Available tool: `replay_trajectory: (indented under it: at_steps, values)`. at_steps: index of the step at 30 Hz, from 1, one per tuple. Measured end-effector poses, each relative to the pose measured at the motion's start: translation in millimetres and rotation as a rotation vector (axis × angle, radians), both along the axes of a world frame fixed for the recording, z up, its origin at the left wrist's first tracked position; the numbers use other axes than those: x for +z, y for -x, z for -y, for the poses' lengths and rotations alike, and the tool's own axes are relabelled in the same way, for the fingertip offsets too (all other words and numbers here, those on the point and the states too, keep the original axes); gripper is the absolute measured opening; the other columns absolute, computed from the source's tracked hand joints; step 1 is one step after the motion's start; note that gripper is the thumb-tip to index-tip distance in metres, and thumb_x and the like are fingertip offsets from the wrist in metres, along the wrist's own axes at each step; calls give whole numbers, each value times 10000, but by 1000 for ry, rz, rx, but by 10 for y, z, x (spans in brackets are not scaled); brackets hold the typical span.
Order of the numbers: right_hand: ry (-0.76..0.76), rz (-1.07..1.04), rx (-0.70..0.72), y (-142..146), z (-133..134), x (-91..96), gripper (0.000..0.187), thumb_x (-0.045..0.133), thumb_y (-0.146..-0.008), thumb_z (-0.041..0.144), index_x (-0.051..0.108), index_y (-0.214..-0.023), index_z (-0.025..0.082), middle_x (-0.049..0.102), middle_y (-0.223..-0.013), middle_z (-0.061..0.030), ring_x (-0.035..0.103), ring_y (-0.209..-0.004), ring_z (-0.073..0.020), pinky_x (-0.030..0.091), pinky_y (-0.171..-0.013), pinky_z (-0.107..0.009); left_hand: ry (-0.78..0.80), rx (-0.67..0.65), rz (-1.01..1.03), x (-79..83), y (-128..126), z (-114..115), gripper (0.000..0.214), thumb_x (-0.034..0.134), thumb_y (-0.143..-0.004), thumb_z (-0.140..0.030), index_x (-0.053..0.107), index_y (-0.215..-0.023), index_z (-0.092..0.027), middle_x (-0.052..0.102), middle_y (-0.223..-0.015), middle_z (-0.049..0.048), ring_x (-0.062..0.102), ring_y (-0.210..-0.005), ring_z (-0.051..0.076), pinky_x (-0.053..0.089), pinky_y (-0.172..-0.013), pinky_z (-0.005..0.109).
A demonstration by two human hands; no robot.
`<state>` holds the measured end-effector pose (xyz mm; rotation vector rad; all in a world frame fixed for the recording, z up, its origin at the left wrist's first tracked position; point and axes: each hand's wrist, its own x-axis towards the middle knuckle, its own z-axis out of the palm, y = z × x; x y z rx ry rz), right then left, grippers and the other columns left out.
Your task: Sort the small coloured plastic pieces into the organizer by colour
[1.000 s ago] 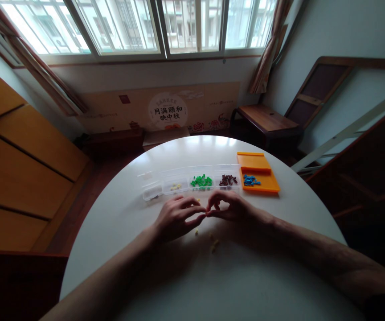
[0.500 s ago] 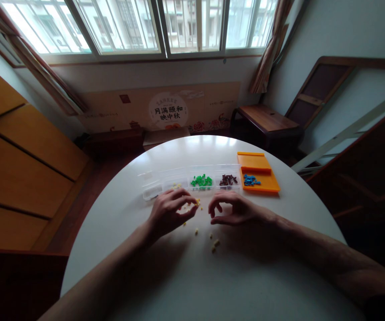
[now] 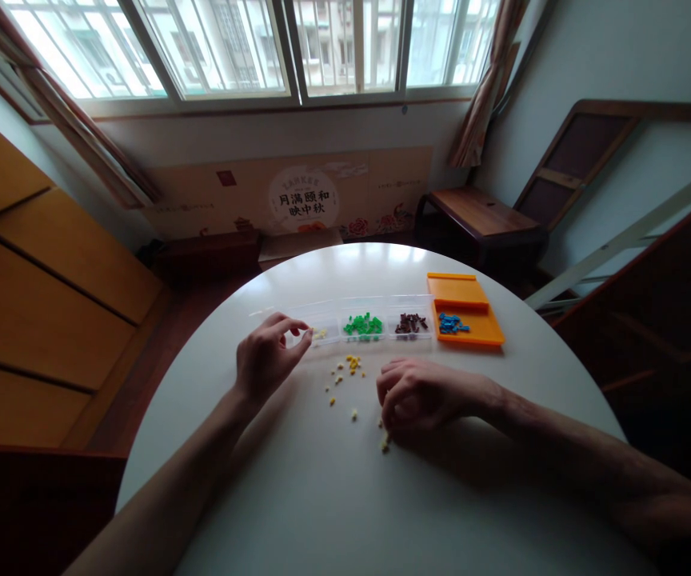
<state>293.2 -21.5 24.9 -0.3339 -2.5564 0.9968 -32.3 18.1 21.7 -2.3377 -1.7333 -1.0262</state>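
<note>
My left hand (image 3: 270, 352) is over the left part of a clear plastic box (image 3: 315, 342), thumb and forefinger pinched together beside cream pieces (image 3: 320, 333) in one compartment. Whatever the pinch holds is too small to make out. My right hand (image 3: 421, 392) is lowered to the white table with curled fingers, its tips hidden at small cream pieces (image 3: 385, 446). Between the hands lie several loose yellow pieces (image 3: 353, 364) and a single cream piece (image 3: 354, 414). Other compartments hold green pieces (image 3: 363, 325) and dark brown pieces (image 3: 410, 324).
An orange tray (image 3: 486, 328) with blue pieces (image 3: 452, 323) stands right of the clear box. The round white table (image 3: 297, 504) has its far edge towards a window wall. A wooden stool (image 3: 483, 212) is beyond it at the right.
My left hand has moved left from the yellow pieces to the clear box, uncovering them. My right hand has come down and nearer, its fingers curling in over the cream pieces.
</note>
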Motion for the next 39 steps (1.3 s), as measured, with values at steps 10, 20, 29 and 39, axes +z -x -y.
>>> replay_trajectory:
  at_steps: [10, 20, 29, 39]
  values:
    - [66, -110, -110, 29, 11, -57, 44, 785, -1005, 266, 800, -1007, 225, 750, -995, -36, 665, -865, -153, 560, -819, -297, 11, -5, -23, 14, 12, 2, 199, 760, -958, -440, 818, -951, -250, 764, -935, 4, 614, -613, 125, 441, -592, 269]
    - [-133, -294, -454, 143, -39, -281, 37, 747, -1028, 243, 769, -1029, 214, 730, -1017, -71, 672, -869, -181, 592, -779, -326, -140, -635, -99, -97, -368, 284, 217, 788, -994, -449, 810, -1088, -255, 809, -982, 38, 743, -795, 174, 574, -738, 317]
    - [-171, -285, -452, 153, -44, -272, 36, 742, -1037, 249, 756, -1026, 217, 726, -1000, -52, 653, -824, -160, 569, -756, -308, -152, -712, -61, -172, -459, 314, 81, 739, -1045, -306, 806, -1069, -266, 825, -953, 17, 740, -766, 143, 545, -724, 299]
    - [-190, -215, -491, 107, -48, -297, 21, 725, -1023, 233, 715, -1018, 216, 735, -1002, -53, 660, -840, -179, 569, -803, -340, -192, -584, -73, -48, -271, 187, 127, 712, -1060, -290, 808, -997, -236, 809, -913, -1, 671, -674, 108, 504, -704, 266]
